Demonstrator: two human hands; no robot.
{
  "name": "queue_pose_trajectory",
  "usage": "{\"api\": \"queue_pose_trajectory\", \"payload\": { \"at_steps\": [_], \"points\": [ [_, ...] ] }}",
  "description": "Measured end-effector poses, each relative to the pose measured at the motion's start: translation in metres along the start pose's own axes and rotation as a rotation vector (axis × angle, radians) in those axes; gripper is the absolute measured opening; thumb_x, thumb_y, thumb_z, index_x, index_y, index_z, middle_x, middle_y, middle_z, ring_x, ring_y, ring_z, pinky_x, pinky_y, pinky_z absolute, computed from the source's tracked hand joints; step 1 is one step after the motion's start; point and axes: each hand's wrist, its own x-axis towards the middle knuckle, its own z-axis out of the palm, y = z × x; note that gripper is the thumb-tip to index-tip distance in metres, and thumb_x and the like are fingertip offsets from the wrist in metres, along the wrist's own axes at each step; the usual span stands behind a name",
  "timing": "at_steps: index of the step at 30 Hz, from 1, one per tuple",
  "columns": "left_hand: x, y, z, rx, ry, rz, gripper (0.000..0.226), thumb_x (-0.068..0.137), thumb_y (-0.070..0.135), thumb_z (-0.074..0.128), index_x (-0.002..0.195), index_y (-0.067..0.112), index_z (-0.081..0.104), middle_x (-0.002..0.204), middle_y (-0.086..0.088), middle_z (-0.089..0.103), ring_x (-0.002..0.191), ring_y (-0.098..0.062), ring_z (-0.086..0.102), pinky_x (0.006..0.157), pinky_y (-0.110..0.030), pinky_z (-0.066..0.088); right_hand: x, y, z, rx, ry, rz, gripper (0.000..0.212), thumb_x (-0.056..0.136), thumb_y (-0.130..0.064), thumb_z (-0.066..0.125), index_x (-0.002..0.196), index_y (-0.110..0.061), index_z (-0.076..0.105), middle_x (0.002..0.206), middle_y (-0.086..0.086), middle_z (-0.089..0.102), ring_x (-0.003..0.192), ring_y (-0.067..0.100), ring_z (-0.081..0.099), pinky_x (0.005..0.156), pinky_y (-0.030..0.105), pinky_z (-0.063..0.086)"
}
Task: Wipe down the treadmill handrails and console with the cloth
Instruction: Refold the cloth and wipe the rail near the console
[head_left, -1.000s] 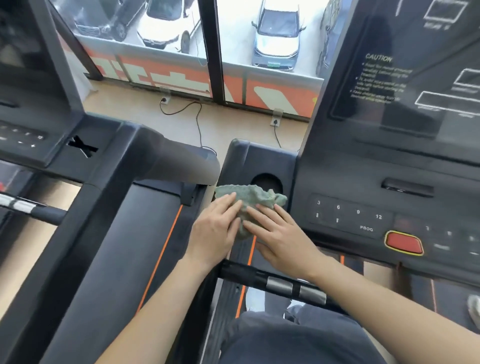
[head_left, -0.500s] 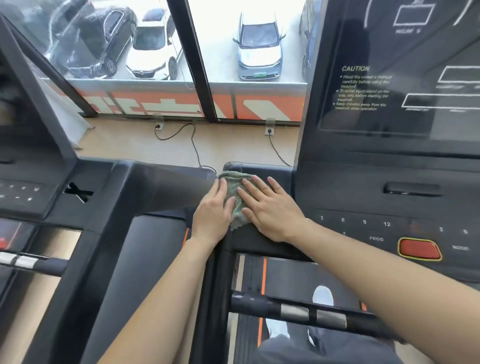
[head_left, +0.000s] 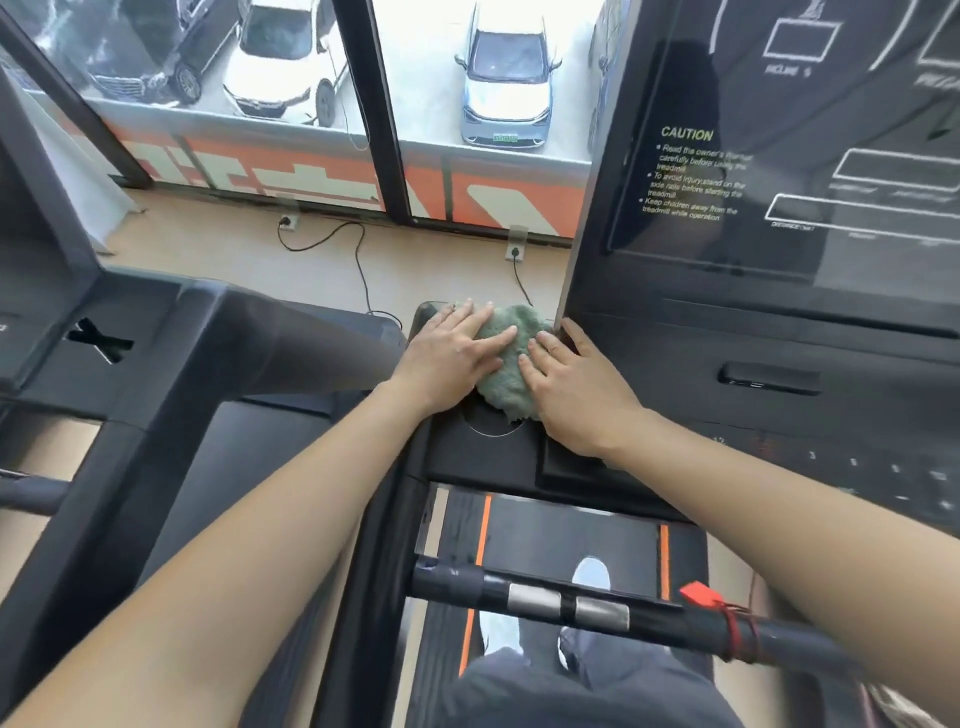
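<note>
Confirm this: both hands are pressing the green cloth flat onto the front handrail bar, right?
Not the handrail bar. The head view shows the left hand and right hand pressing the green cloth flat onto the console's left tray, at the cup recess; the handrail bar lies nearer, untouched.

The cloth (head_left: 511, 358) lies on the console's side tray (head_left: 467, 457), left of the display panel (head_left: 779, 156), with the left hand (head_left: 452, 358) on its left part and the right hand (head_left: 576, 389) on its right (both flat). A crossbar (head_left: 545, 597) lies nearer the person.

console panel (head_left: 691, 176): "CAUTION"; "Keep children away from the treadmill" | display label (head_left: 787, 71): perhaps "INCLINE"
</note>
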Motion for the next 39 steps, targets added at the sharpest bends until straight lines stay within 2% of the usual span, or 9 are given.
{"api": "queue_pose_trajectory", "payload": {
  "at_steps": [6,8,11,14,20,23,27,31,39],
  "points": [
    [-0.027,0.003,0.003,-0.129,0.044,0.062,0.044,0.1,0.038,0.06,0.144,0.035,0.056,0.162,-0.003,0.038,0.153,-0.026,0.029,0.125,-0.045,0.019,-0.026,-0.019,0.019,0.126,0.125,-0.013,0.047,0.088,-0.028,0.062,0.131,-0.009,0.061,0.14,0.018,0.057,0.136,0.033,0.046,0.118,0.052,0.023],
    [-0.043,0.005,0.009,-0.111,0.074,0.071,0.04,0.098,0.037,0.062,0.138,0.034,0.062,0.158,-0.003,0.045,0.148,-0.026,0.038,0.122,-0.048,0.028,-0.037,-0.029,0.026,0.186,0.17,0.001,0.042,0.09,-0.029,0.059,0.128,-0.011,0.063,0.141,0.015,0.057,0.136,0.032,0.047,0.117,0.053,0.026],
    [-0.066,0.017,0.013,-0.09,0.14,0.03,0.039,0.098,0.043,0.045,0.119,0.033,0.075,0.15,-0.003,0.055,0.14,-0.026,0.05,0.116,-0.048,0.038,-0.051,-0.044,0.031,0.261,0.185,0.002,0.047,0.097,-0.031,0.035,0.135,-0.013,0.058,0.143,0.006,0.056,0.14,0.028,0.044,0.117,0.054,0.024],
    [-0.087,0.03,0.011,-0.092,0.188,-0.014,0.042,0.095,0.043,0.04,0.106,0.031,0.079,0.139,0.0,0.065,0.136,-0.023,0.055,0.113,-0.046,0.041,-0.057,-0.056,0.034,0.311,0.185,-0.008,0.049,0.097,-0.032,0.034,0.139,-0.016,0.053,0.143,0.001,0.054,0.141,0.025,0.041,0.118,0.052,0.02],
    [-0.12,0.037,0.014,-0.175,0.297,-0.081,0.036,0.093,0.031,0.05,0.12,0.024,0.072,0.129,0.007,0.069,0.13,-0.019,0.058,0.109,-0.041,0.043,-0.055,-0.073,0.023,0.434,0.201,-0.045,0.059,0.093,-0.035,0.043,0.15,-0.021,0.037,0.147,-0.001,0.048,0.141,0.021,0.038,0.115,0.048,0.018],
    [-0.139,0.039,0.015,-0.262,0.402,-0.266,0.047,0.086,0.025,0.062,0.133,0.019,0.065,0.136,0.0,0.062,0.13,-0.022,0.056,0.104,-0.043,0.048,-0.049,-0.083,0.018,0.528,0.231,-0.046,0.067,0.093,-0.034,0.054,0.152,-0.016,0.03,0.15,-0.001,0.046,0.142,0.02,0.039,0.115,0.044,0.015],
    [-0.164,0.048,0.029,-0.35,0.336,-0.536,0.069,0.088,0.03,0.072,0.15,0.014,0.047,0.154,-0.005,0.045,0.137,-0.026,0.046,0.107,-0.044,0.045,-0.033,-0.094,0.017,0.509,0.168,-0.029,0.071,0.095,-0.051,0.029,0.158,-0.019,0.017,0.152,0.004,0.043,0.141,0.021,0.039,0.118,0.047,0.012],
    [-0.168,0.059,0.04,-0.39,0.326,-0.598,0.072,0.092,0.033,0.07,0.155,0.014,0.04,0.16,-0.001,0.039,0.136,-0.026,0.047,0.101,-0.043,0.05,-0.007,-0.104,0.012,0.52,0.057,0.024,0.078,0.092,-0.058,0.006,0.16,-0.02,0.005,0.154,0.014,0.038,0.147,0.026,0.03,0.122,0.051,0.008],
    [-0.168,0.056,0.036,-0.468,0.357,-0.658,0.07,0.09,0.04,0.072,0.153,0.028,0.044,0.159,0.013,0.04,0.137,-0.018,0.049,0.095,-0.046,0.053,0.01,-0.107,0.006,0.603,0.011,0.169,0.07,0.104,-0.053,0.025,0.161,-0.024,-0.003,0.161,0.013,0.029,0.152,0.025,0.018,0.12,0.056,0.006]
  ]
}}
